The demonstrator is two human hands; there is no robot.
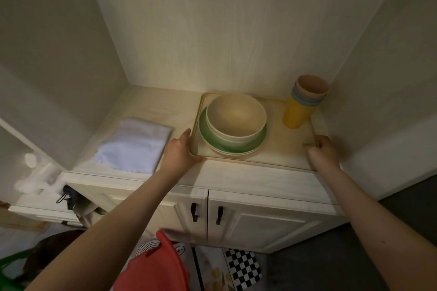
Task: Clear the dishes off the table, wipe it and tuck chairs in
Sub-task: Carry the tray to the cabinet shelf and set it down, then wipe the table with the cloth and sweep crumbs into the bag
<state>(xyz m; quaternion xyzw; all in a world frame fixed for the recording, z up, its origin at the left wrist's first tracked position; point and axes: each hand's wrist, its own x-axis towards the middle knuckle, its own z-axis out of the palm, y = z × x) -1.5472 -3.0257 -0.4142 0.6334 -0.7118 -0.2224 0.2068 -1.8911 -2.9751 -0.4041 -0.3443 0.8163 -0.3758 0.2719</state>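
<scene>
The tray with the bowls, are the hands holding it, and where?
Yes. The left hand holds the pale wooden rectangular tray at its left edge, the right hand grips its right edge.

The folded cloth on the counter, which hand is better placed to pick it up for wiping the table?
The left hand. It holds the tray at its left edge, right beside the folded cloth. The right hand grips the tray's far right edge and would have to cross over the bowl.
</scene>
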